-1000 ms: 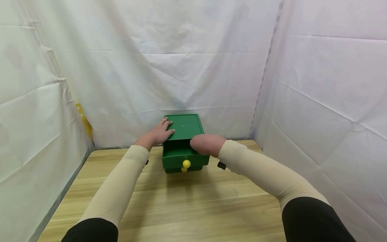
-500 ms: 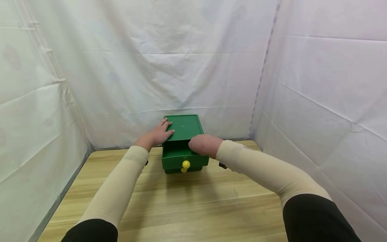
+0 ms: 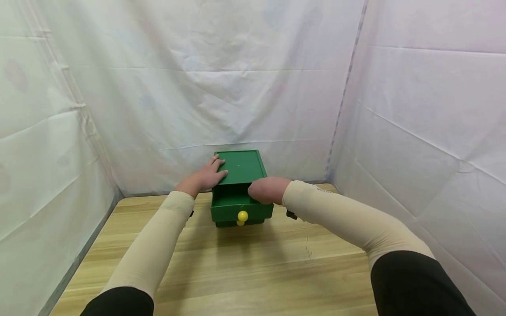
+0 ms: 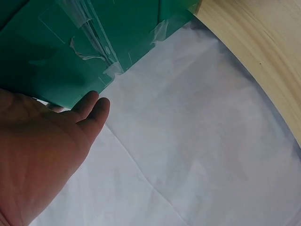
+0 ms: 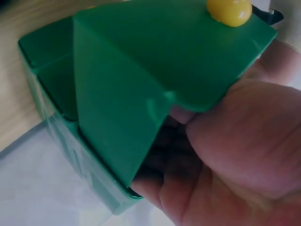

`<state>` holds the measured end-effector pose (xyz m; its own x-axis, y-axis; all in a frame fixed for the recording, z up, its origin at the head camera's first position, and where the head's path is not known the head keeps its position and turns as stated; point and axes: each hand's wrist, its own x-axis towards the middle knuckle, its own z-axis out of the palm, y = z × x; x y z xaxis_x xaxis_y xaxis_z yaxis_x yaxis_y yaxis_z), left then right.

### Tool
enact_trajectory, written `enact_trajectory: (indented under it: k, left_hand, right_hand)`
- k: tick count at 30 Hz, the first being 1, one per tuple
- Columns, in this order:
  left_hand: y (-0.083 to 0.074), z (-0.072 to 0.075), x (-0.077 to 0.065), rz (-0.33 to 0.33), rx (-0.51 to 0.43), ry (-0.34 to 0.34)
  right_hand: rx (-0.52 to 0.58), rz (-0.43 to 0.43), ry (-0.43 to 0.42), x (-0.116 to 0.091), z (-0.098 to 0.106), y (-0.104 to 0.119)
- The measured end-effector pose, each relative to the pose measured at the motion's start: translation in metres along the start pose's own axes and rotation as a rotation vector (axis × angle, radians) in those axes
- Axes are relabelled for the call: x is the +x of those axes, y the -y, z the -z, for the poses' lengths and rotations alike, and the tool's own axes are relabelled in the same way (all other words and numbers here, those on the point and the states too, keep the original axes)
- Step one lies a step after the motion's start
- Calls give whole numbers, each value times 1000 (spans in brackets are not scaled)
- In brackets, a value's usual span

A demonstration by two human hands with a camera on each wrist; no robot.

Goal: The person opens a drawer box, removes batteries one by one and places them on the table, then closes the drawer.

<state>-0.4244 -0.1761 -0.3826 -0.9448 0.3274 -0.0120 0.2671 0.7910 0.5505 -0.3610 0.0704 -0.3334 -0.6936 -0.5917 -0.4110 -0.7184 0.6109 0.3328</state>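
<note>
A small green drawer cabinet (image 3: 244, 164) stands at the back of the table in the head view. Its upper drawer (image 3: 227, 212) is pulled out, with a yellow knob (image 3: 243, 216) on the front. My left hand (image 3: 201, 177) rests on the left side of the cabinet's top, fingers spread and extended. At the drawer's right side, my right hand (image 3: 269, 190) reaches in over the wall. The right wrist view shows its fingers (image 5: 176, 188) going into shadow behind the green drawer wall; the fingertips are hidden, and I cannot tell whether they hold anything.
Below the pulled-out drawer is a lower one with its own yellow knob (image 3: 240, 223). Clear tape (image 4: 91, 33) runs along the cabinet's side. White cloth (image 3: 189, 96) hangs behind and on both sides of the wooden table (image 3: 237, 276).
My right hand shifts very slightly at the drawer's right side. My left hand stays on the cabinet top, and the drawer stays pulled out.
</note>
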Motion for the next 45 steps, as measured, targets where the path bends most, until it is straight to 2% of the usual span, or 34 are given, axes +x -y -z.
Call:
enact_trajectory:
  k: [6,15,19,45]
  left_hand:
    - [1,-2,-1,-6,6,-3]
    - [3,-1,1,-7,-12,-12]
    - [2,0,0,-2,-11,-8]
    - [2,0,0,-12,1,-22]
  right_hand:
    - [-39,27,-51,2,-5,0]
    - [-175,52,-158,10,-14,-2]
    - [-188,61,-189,12,-16,-2]
    - [-210,106,-182,15,-21,-9]
